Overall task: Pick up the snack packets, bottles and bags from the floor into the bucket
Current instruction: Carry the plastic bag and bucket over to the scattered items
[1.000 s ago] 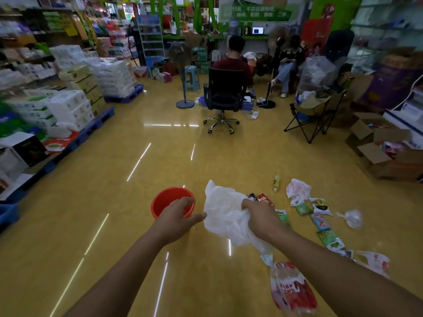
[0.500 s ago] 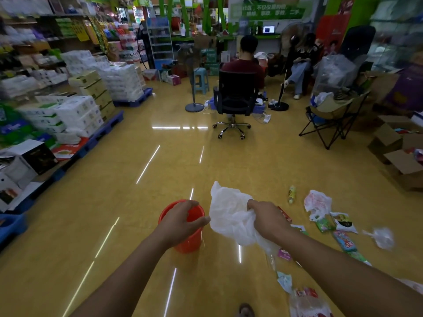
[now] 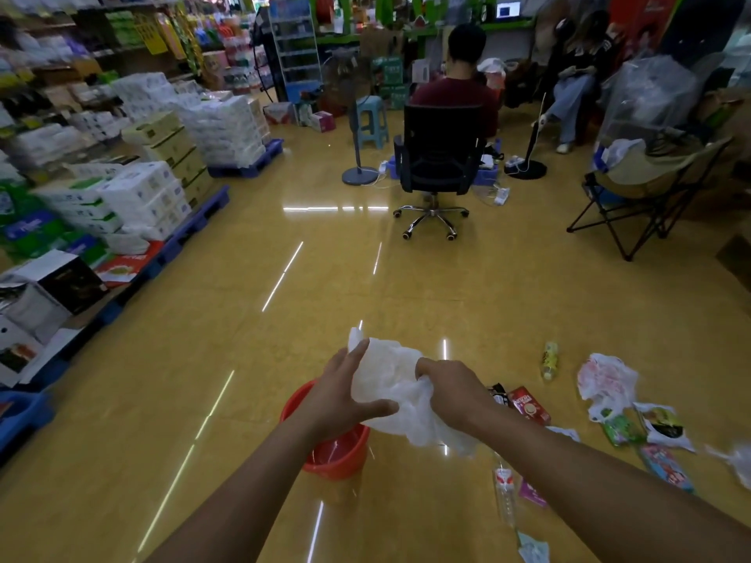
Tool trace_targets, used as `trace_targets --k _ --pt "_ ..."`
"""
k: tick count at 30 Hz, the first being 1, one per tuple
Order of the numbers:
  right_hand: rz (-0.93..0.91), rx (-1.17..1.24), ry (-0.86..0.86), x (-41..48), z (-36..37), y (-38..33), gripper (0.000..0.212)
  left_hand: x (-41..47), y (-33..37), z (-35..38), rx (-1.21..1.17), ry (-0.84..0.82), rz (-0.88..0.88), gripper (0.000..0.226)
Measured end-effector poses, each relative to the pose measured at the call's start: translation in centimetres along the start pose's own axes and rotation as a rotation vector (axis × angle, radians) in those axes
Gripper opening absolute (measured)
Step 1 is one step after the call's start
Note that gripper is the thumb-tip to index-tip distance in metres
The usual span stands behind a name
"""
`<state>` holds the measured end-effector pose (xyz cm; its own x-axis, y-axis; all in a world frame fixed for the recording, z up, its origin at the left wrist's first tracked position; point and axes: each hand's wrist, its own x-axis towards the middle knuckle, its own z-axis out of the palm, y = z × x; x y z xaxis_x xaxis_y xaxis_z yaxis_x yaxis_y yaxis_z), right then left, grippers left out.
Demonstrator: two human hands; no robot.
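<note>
A: Bag?
B: White plastic bag (image 3: 390, 384), crumpled, up in the air just over red bucket (image 3: 337, 455). Bucket's upright on floor.
A: Rest?
B: Snack pkts (image 3: 528, 405), yellow bottle (image 3: 550, 359), clear bottle (image 3: 504, 495) lying scattered, right of bucket.
</note>
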<state>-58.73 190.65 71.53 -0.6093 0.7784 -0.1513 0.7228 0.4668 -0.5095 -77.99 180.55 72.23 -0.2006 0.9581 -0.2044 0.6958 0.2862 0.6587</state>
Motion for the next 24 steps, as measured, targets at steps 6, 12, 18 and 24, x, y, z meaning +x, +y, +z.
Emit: trace_targets --k 6,12,18,24 --pt "-0.056 0.077 -0.044 5.1 -0.5 0.7 0.027 5.2 0.5 0.6 -0.105 -0.067 -0.028 0.134" --pt "-0.118 0.196 -0.100 8.5 1.3 1.2 0.040 9.4 -0.7 2.5 -0.123 -0.173 -0.015 0.140" --pt "-0.057 0.444 -0.157 11.2 4.6 2.7 0.056 12.9 -3.3 4.6 -0.204 -0.162 0.016 0.122" --pt "0.069 0.560 -0.196 14.1 9.3 6.2 0.082 17.5 -8.3 7.3 -0.207 -0.100 -0.064 0.076"
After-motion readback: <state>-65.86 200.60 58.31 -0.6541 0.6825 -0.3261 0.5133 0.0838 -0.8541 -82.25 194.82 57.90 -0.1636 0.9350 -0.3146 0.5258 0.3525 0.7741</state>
